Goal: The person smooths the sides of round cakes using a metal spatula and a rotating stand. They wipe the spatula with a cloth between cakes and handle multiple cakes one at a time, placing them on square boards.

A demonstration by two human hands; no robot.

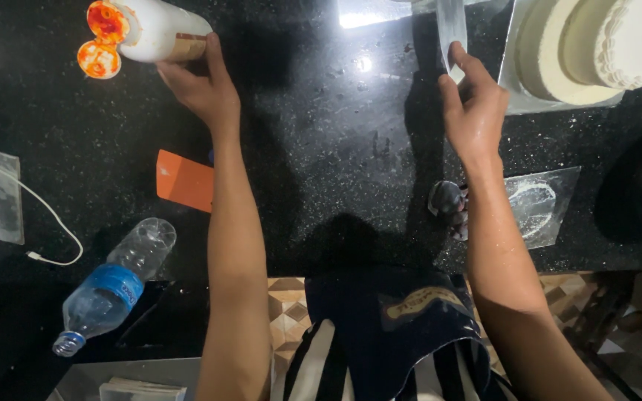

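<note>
The left hand has its fingers wrapped round a white squeeze bottle tipped on its side above the black tabletop, its flip cap hanging open and smeared orange-red, so the spout points away from the body. The right hand pinches a clear plastic strip between thumb and fingers, holding it upright just beside the white tiered cake, which sits on a silver board at the far right. Near the left forearm lies a flat orange scraper, within easy reach. A water bottle lies on its side near the front edge, a white cable beside it. A small plastic sheet rests under the right forearm.
</note>
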